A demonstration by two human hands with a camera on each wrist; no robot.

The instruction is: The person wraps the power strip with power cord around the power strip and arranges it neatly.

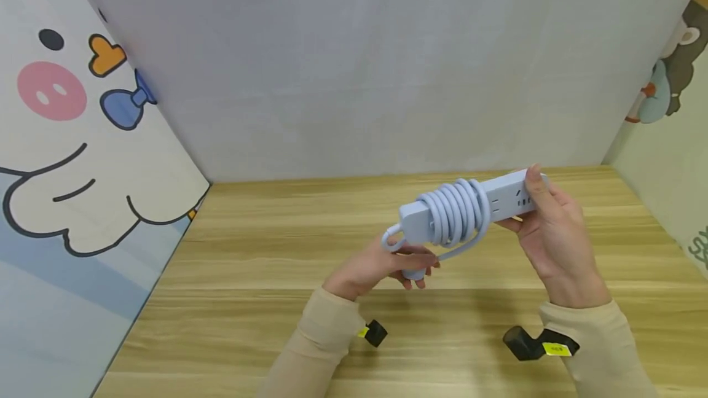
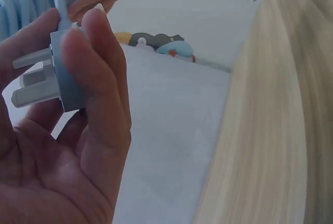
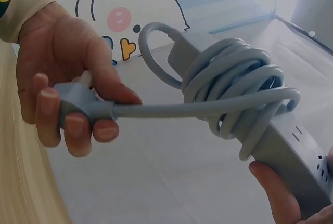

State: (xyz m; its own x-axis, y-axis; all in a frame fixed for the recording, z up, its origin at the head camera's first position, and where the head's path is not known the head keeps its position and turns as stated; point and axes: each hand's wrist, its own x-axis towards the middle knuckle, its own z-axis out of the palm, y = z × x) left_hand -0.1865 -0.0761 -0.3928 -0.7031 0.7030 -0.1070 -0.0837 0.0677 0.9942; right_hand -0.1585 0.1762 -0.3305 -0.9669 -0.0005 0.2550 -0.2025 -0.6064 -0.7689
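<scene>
A pale blue-white power strip [image 1: 506,194] is held up over the table, tilted with its right end higher. My right hand [image 1: 561,241] grips that end, thumb on the socket face. The strip's cord [image 1: 456,210] is wound in several loops around its left half. From the coil a free length runs to the plug [image 3: 75,104]. My left hand [image 1: 384,266] holds this plug with curled fingers, below the strip's left end. In the left wrist view the plug's prongs [image 2: 39,86] point away from the fingertips.
Underneath lies a wood-grain table [image 1: 249,324]. A pale cloth wall [image 1: 387,66] stands along its back edge, with cartoon-printed panels [image 1: 66,201] at the left and right. Each wrist carries a black camera mount [image 1: 531,344].
</scene>
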